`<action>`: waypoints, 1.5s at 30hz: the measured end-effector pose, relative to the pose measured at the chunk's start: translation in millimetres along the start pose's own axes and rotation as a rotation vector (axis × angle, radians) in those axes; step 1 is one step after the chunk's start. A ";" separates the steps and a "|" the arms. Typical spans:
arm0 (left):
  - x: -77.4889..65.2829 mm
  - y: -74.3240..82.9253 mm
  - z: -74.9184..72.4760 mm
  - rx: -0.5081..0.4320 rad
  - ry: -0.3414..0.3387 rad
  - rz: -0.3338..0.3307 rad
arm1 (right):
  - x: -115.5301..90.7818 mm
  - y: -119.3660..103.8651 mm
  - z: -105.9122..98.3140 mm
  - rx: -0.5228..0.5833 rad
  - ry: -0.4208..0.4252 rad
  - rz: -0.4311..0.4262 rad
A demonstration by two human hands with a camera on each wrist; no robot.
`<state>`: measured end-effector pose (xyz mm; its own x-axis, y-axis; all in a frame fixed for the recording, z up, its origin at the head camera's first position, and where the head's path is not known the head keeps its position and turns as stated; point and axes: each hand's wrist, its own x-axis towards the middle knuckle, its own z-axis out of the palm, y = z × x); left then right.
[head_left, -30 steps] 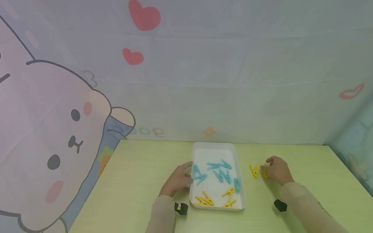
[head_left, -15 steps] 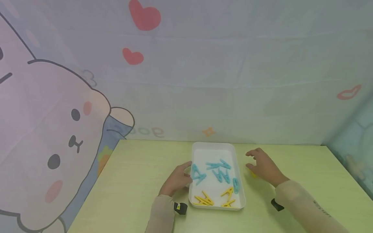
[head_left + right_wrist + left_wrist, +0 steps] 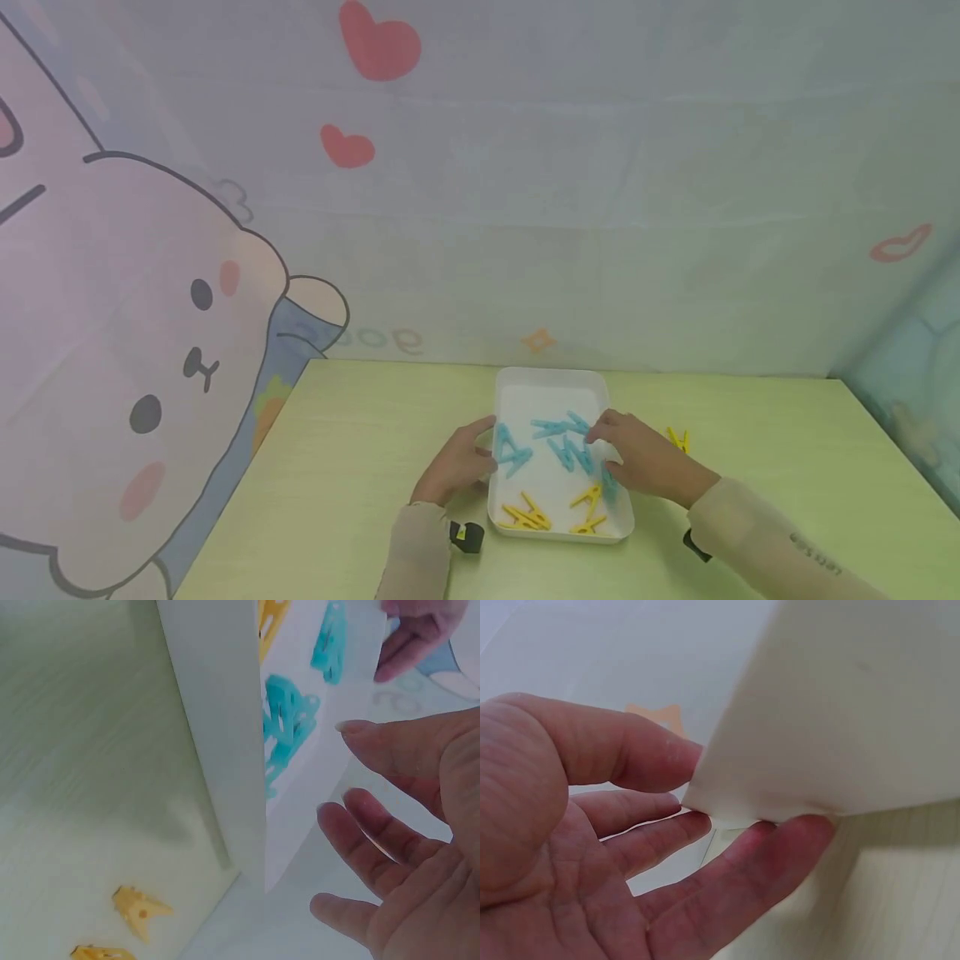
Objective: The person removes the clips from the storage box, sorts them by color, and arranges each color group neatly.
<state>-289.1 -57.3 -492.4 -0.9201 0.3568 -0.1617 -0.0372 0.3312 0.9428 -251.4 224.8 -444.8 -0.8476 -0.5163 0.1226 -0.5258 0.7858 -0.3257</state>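
Note:
A white tray (image 3: 551, 392) lies on the table with blue clothespins (image 3: 561, 454) and yellow clothespins (image 3: 525, 512) in it. My left hand (image 3: 456, 463) touches the tray's left wall with extended, slightly bent fingers; the left wrist view has its thumb (image 3: 652, 754) at the tray's edge. Over the right rim reaches my right hand (image 3: 648, 458), thumb and fingers apart. Nothing shows between them in the right wrist view. Part of the right-hand blue clothespins is covered by this hand in the head view.
Two yellow clothespins lie on the table right of the tray: one is a spread clothespin (image 3: 141, 911), the other a clothespin (image 3: 103, 952) at the lower frame edge. Behind the table (image 3: 375, 417) hangs a printed cloth (image 3: 480, 208).
My right hand has moved left from the yellow clothespins on the table to above the tray's right side. The left hand stays at the tray's left wall.

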 end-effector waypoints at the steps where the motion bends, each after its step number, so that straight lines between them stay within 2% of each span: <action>1: -0.1 0.3 0.1 0.003 0.002 0.001 | 0.4 -1.6 2.1 -0.017 -0.016 -0.019; 6: 0.5 0.4 1.1 -0.008 0.007 0.001 | 0.2 -6.6 13.9 -0.098 -0.065 -0.117; 11: 1.9 0.0 1.1 0.005 0.011 0.007 | -1.9 -9.2 22.6 -0.128 -0.072 -0.225; 17: 2.2 0.4 0.6 0.018 0.013 0.008 | -0.9 -12.1 30.1 -0.150 -0.136 -0.258; 24: 1.1 1.4 0.5 -0.010 0.005 0.014 | 1.4 -14.9 37.3 -0.187 -0.161 -0.301; 31: 0.6 2.9 0.0 0.008 0.009 0.011 | 4.3 -20.2 37.3 -0.195 -0.222 -0.248; 35: 0.5 3.0 0.2 0.008 0.006 0.005 | 6.1 -22.3 35.9 -0.163 -0.248 -0.200; 42: 1.5 2.4 0.8 0.040 0.024 -0.014 | 9.9 -18.2 38.2 -0.096 -0.241 -0.164; 45: 2.0 1.7 0.6 0.056 0.029 -0.012 | 10.9 -16.2 37.3 -0.025 -0.222 -0.131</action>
<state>-290.7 -55.5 -491.2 -0.9306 0.3273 -0.1641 -0.0277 0.3838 0.9230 -249.4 193.7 -473.1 -0.7370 -0.6742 -0.0471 -0.6340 0.7138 -0.2974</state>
